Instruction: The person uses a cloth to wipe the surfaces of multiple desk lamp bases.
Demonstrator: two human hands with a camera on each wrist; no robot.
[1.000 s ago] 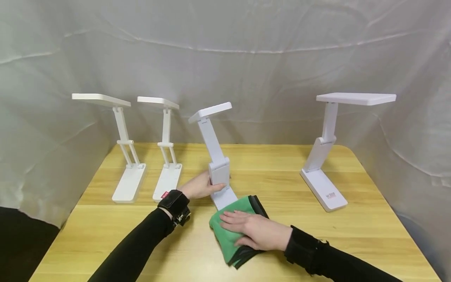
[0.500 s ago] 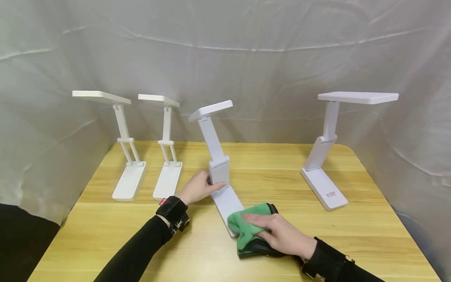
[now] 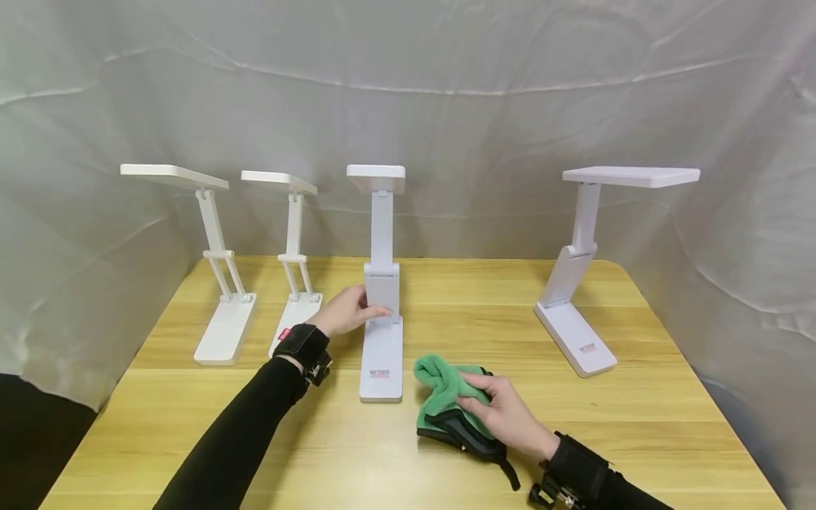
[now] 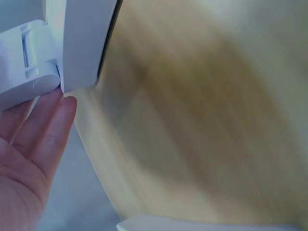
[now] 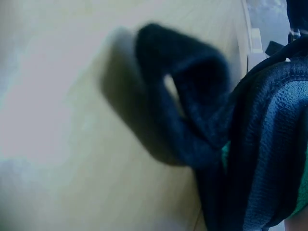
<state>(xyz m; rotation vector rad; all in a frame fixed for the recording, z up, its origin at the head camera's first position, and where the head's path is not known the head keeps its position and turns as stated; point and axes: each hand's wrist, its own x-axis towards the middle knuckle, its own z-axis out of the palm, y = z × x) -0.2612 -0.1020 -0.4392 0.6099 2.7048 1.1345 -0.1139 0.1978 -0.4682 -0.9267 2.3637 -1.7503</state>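
Note:
A white folding desk lamp point(image 3: 382, 297) stands upright in the middle, its base pointing straight toward me. My left hand point(image 3: 347, 310) grips its lower arm from the left, thumb across the front. In the left wrist view, fingers of that hand point(image 4: 36, 139) lie behind the lamp's hinge point(image 4: 43, 77). To the right of the base, my right hand point(image 3: 503, 414) pinches a bunched green cloth point(image 3: 443, 389) with black edging, close over the table. The right wrist view shows the black edging and strap point(image 5: 192, 96) of the cloth; that hand is almost wholly hidden there.
Two white lamps, one at far left point(image 3: 224, 329) and one nearer point(image 3: 295, 312), stand left of the middle lamp. Another lamp point(image 3: 576, 336) stands at the right, its head turned right. Behind the wooden table point(image 3: 484, 304) hangs a grey-white curtain point(image 3: 446, 127).
The middle lamp has turned from slanting to facing straight forward, with my left hand still on it. My right hand has drawn the cloth off the lamp's base to the right and bunched it.

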